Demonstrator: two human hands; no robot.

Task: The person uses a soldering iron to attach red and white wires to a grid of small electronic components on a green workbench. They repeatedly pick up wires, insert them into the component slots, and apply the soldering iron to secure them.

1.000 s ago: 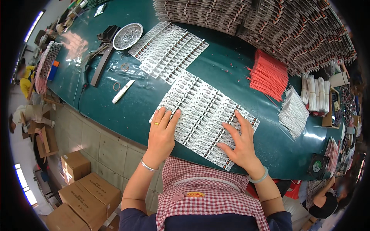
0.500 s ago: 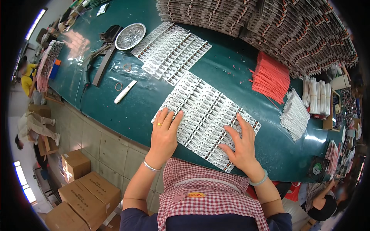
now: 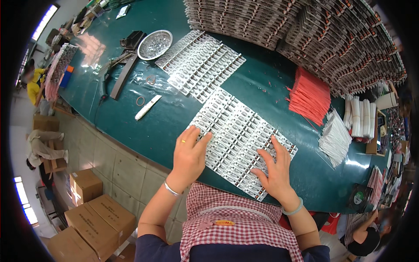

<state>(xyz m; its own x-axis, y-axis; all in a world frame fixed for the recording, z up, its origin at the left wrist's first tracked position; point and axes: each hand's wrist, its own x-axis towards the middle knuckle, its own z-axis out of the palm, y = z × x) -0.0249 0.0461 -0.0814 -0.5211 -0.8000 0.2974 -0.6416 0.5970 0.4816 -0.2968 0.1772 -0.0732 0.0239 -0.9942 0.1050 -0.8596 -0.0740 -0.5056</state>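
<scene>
A flat silver-white panel [image 3: 235, 124] lies in front of me, with rows of small oval pieces and dark strips between the rows. My left hand [image 3: 190, 150] rests at its left edge, fingers apart and the fingertips touching it. On the panel's right part lies my right hand [image 3: 276, 170], its fingers spread and the thumb apart. Neither hand is wrapped round anything. Farther off, similar panels [image 3: 192, 61] overlap one another, their near corner meeting the panel under my hands.
A dish of small clear pieces [image 3: 155, 45], a soldering-iron-like tool [image 3: 103, 87], a metal bar [image 3: 124, 76] and a white stick-shaped object [image 3: 148, 107] are at left. Tall panel stacks [image 3: 244, 19] stand behind. Red strips [image 3: 309, 97] and white strips [image 3: 334, 139] lie at right.
The view has shifted slightly, so the table's things sit a little lower and to the right. My left fingers are more bent at the panel's edge; my right hand has hardly moved on it.
</scene>
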